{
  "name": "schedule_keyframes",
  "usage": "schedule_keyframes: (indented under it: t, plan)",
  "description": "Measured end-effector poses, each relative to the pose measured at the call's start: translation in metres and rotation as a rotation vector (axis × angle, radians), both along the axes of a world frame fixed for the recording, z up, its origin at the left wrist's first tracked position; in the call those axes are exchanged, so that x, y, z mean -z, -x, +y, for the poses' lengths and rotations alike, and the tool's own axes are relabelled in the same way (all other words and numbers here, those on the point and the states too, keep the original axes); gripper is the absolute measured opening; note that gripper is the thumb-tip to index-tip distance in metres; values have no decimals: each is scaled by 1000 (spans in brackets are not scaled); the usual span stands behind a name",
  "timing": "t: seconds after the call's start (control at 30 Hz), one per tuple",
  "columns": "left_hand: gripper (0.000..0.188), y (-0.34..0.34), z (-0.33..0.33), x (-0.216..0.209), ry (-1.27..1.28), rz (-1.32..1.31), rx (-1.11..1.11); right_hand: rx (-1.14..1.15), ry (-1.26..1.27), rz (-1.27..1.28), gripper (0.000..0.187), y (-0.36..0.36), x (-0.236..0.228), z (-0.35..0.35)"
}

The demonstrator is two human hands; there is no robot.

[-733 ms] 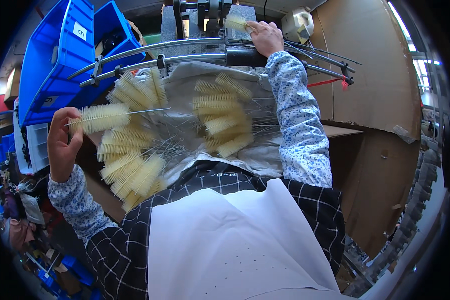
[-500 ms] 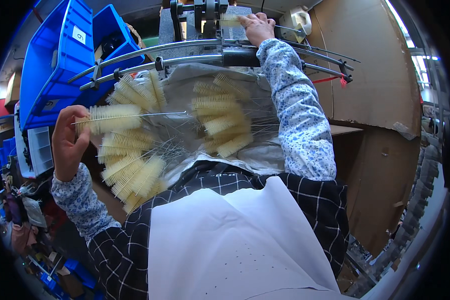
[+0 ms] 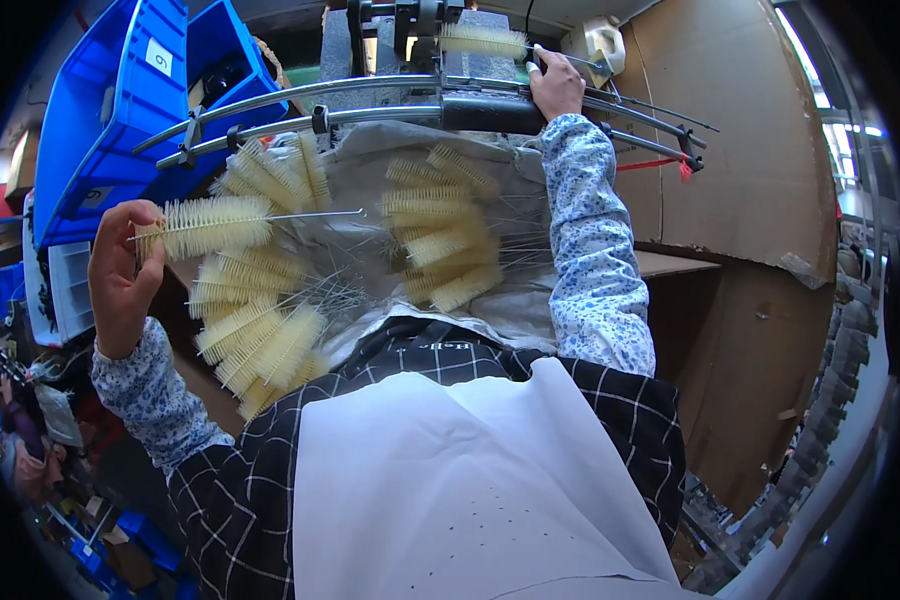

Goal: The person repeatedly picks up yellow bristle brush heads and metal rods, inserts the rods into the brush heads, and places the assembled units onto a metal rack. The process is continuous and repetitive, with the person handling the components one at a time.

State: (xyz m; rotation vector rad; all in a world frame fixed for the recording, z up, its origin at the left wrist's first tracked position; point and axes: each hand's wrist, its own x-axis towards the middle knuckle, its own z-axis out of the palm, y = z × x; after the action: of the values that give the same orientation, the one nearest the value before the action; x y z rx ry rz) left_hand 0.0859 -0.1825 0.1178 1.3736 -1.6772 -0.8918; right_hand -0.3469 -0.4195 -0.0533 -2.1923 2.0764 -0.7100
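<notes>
My left hand (image 3: 120, 275) is raised at the left and grips a cream bottle brush (image 3: 210, 225) by its bristle end, its wire stem pointing right. My right hand (image 3: 555, 85) reaches far forward to the dark machine (image 3: 400, 20) at the top and holds the wire stem of a second cream brush (image 3: 482, 40), whose bristles lie by the machine. Between my arms, two heaps of the same brushes (image 3: 260, 320) (image 3: 440, 230) rest on a grey cloth-lined tray (image 3: 370, 160).
Curved metal rails (image 3: 300, 95) run across the tray's far edge. Blue plastic bins (image 3: 120, 110) stand stacked at the upper left. A brown cardboard wall (image 3: 750, 150) rises on the right. A white apron (image 3: 450, 490) over a checked shirt fills the lower middle.
My right hand has carried its brush further up to the machine. My left hand has lifted its brush slightly higher and leftward.
</notes>
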Motion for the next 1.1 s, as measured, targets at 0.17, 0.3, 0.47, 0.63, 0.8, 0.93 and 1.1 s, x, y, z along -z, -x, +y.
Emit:
schedule_keyframes:
  t: [0.17, 0.3, 0.47, 0.63, 0.8, 0.93, 1.1]
  plan:
    - [31, -4, 1, -3, 4, 16, -26, -10, -6, -17, 34, -30, -1, 5]
    - [31, -10, 7, -6, -14, 37, -46, -23, 28, 23, 31, -58, -1, 10]
    - [32, -5, 2, -6, -3, 49, -21, 2, -102, 125, 24, -110, -20, 21]
    - [31, 13, -9, -8, -8, 53, 36, 1, -41, 102, 26, -136, -16, 23]
    - [29, 13, -10, -8, 32, 50, 40, -10, -99, 122, 32, -104, -22, 23]
    - [25, -5, -1, -3, 24, 88, -22, -23, 25, 152, 31, -48, -6, 9]
    - [23, -12, -3, 3, 70, 79, -58, -138, -182, 17, 30, 20, -16, -19]
